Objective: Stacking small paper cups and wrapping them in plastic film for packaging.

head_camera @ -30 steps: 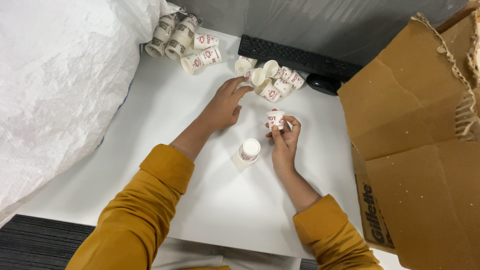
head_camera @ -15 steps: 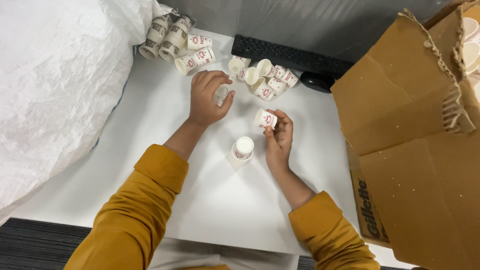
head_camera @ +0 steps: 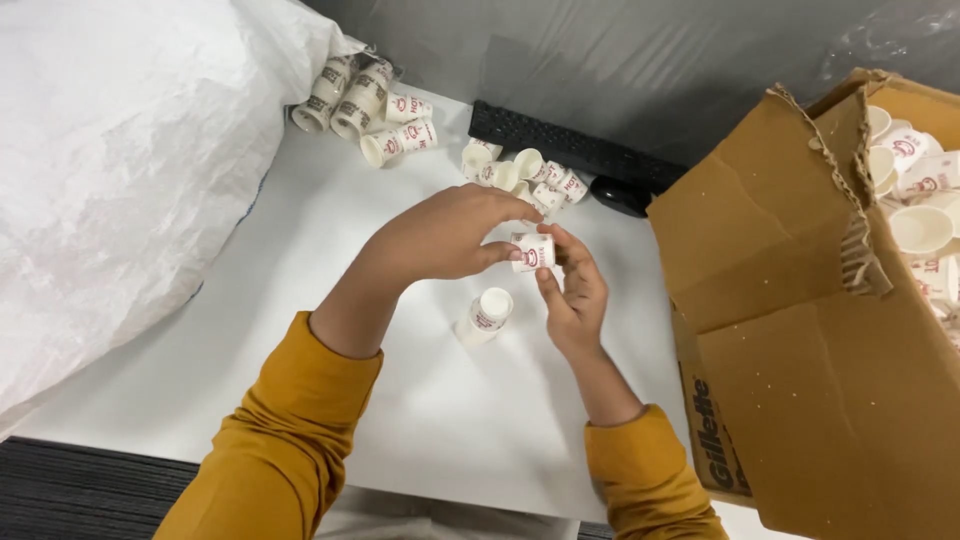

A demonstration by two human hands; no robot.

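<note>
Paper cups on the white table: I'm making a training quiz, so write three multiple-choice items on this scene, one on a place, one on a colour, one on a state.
1. Where is the cardboard box?
A. right of the hands
B. left of the hands
C. under the table

2. What colour are the person's sleeves?
A. blue
B. mustard yellow
C. grey

3. How is the small paper cup held?
A. by the left hand alone
B. lying free on the table
C. between both hands

Answers:
1 A, the box fills the right side of the view.
2 B, both forearms show it.
3 C, fingers of the left hand and right hand touch it.
</note>
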